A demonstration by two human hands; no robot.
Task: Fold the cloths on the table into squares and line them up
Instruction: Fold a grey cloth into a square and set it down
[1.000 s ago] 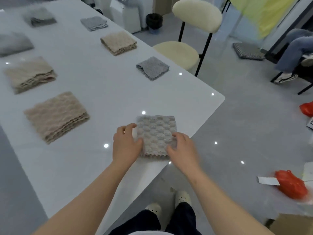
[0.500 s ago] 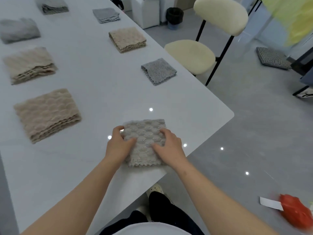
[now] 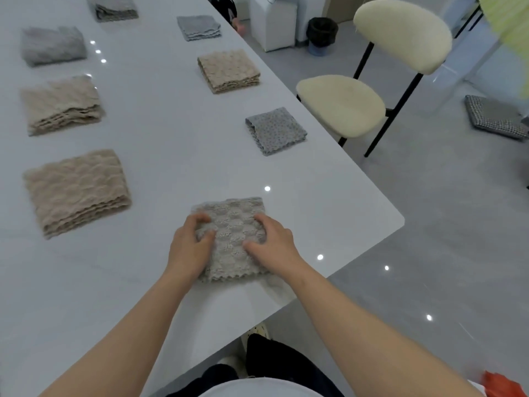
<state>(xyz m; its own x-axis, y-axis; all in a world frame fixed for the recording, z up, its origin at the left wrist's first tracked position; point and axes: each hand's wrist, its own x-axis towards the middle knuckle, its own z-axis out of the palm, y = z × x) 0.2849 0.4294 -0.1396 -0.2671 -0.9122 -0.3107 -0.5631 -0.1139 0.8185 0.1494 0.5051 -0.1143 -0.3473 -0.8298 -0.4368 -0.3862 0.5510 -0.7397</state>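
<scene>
A folded grey-beige textured cloth [image 3: 233, 224] lies near the front edge of the white table [image 3: 160, 156]. My left hand [image 3: 190, 247] grips its left side, fingers curled over the edge. My right hand [image 3: 272, 246] presses on its right side with bent fingers. Beyond it, a row runs along the table's right side: a small grey square cloth [image 3: 276, 130], a beige folded cloth [image 3: 229, 70] and a grey one [image 3: 199, 27]. A left row holds two beige stacks [image 3: 76, 191] [image 3: 61, 104] and a grey folded cloth [image 3: 53, 45].
Another grey cloth [image 3: 114, 8] lies at the far end. A cream chair [image 3: 357, 101] stands close to the table's right edge. The table corner [image 3: 398, 222] is to the right of my hands. A checked cushion [image 3: 495, 117] lies on the floor.
Both hands slid the cloth a little away from the table's front edge and closed in over it. The camera view tilted towards the table.
</scene>
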